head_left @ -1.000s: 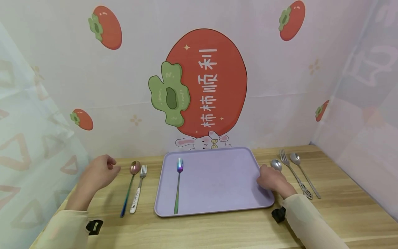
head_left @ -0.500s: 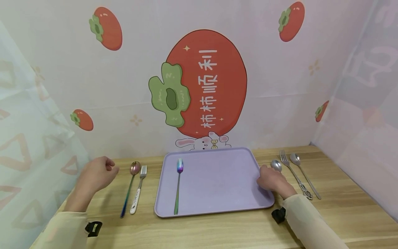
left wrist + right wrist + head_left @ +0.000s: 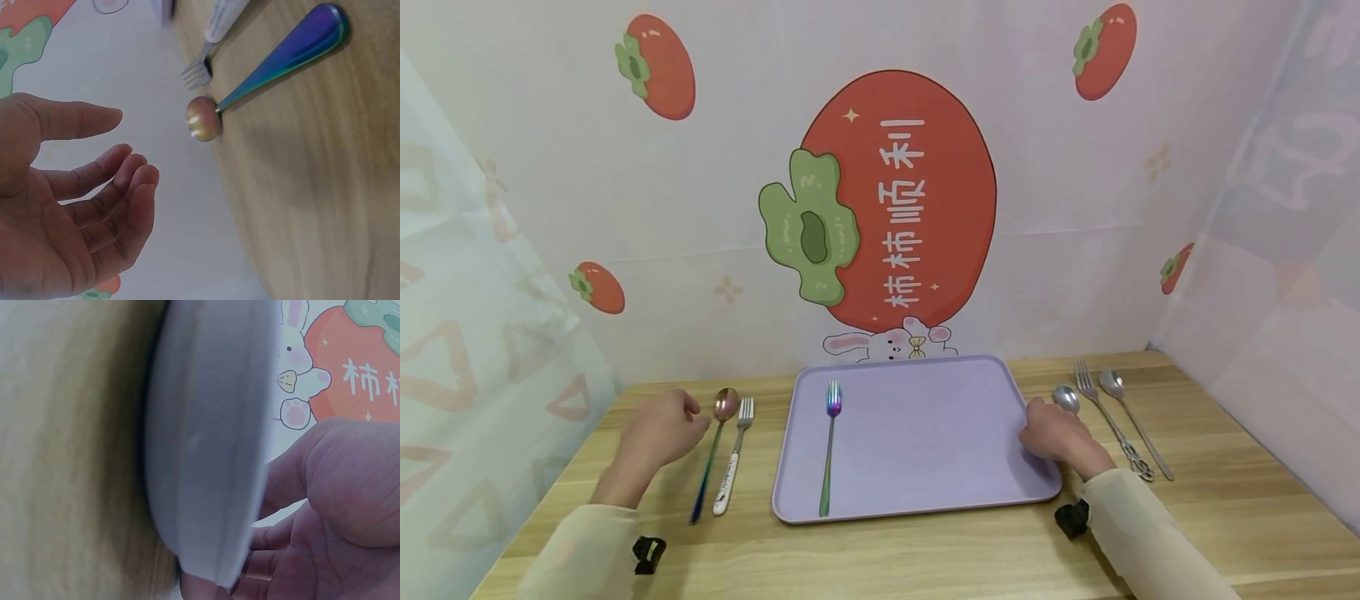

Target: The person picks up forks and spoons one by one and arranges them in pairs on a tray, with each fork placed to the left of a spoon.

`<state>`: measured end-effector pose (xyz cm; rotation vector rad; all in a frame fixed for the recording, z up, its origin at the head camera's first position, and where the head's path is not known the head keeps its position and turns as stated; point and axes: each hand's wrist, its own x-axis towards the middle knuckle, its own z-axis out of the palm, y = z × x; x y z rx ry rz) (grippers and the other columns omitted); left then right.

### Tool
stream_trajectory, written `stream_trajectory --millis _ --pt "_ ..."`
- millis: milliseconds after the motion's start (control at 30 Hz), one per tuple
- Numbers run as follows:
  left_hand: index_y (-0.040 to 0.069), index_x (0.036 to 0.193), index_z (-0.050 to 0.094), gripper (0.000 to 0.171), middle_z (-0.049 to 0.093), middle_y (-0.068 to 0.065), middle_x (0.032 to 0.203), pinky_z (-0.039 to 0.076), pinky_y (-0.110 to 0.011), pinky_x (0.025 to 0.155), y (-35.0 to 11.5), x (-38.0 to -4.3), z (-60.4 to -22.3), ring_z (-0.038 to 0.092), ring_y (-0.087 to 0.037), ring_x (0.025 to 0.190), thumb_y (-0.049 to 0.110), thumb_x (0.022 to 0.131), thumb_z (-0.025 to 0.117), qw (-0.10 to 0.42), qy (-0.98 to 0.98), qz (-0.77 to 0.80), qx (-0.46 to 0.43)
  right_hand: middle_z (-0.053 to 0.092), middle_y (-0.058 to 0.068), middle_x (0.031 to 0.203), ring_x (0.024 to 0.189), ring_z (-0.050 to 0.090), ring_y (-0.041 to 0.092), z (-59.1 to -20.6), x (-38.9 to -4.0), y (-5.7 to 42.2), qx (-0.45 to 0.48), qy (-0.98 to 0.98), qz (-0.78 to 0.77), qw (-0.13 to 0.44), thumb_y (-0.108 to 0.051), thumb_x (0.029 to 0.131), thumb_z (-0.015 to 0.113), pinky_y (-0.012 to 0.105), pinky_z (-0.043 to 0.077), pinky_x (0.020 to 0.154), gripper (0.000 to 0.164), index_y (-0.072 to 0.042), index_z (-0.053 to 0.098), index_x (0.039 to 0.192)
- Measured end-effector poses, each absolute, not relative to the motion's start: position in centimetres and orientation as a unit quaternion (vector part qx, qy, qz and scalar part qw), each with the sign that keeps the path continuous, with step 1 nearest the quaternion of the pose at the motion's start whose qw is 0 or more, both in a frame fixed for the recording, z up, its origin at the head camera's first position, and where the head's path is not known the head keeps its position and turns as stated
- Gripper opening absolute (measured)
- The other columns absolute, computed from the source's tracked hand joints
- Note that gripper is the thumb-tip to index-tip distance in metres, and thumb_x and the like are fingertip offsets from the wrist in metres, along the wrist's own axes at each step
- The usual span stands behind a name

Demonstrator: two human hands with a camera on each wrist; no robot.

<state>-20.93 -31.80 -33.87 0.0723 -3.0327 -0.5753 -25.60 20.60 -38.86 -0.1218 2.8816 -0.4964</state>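
My left hand (image 3: 662, 429) hovers at the left, fingers loosely curled and thumb apart in the left wrist view, holding nothing. Just right of it lies a spoon (image 3: 726, 403) with a coppery bowl and blue-green handle. Beside that is a fork (image 3: 726, 483) with a patterned white handle. My right hand (image 3: 1054, 429) grips the right edge of a pale purple tray (image 3: 917, 433); in the right wrist view its fingers (image 3: 259, 565) curl at the rim. On the tray's left part rests a rainbow-coloured fork (image 3: 833, 408), tines pointing to the back.
Right of the tray lie a silver spoon (image 3: 1066, 397), partly hidden by my right hand, a fork (image 3: 1097, 402) with an ornate handle, and another silver spoon (image 3: 1112, 383). A persimmon-printed cloth (image 3: 1037, 275) hangs behind the wooden table (image 3: 880, 558), with cloth at both sides.
My left hand first drifts slightly left, then moves right and a little nearer, close to the coppery spoon. My right hand, the tray and the cutlery stay in place.
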Motion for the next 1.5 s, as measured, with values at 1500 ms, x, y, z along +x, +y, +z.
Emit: stream_trajectory --millis 1500 --pt "0.008 0.068 0.046 0.017 0.047 -0.002 0.057 0.037 -0.024 0.047 -30.8 -22.7 -37.9 0.045 -0.012 0.048 0.005 0.08 0.058 -0.067 -0.974 -0.204 0.068 0.058 0.018 0.086 0.069 0.055 0.028 -39.0 -25.8 20.6 -0.038 0.978 -0.172 0.11 -0.007 0.091 0.053 0.037 0.044 0.058 0.04 0.02 0.048 0.12"
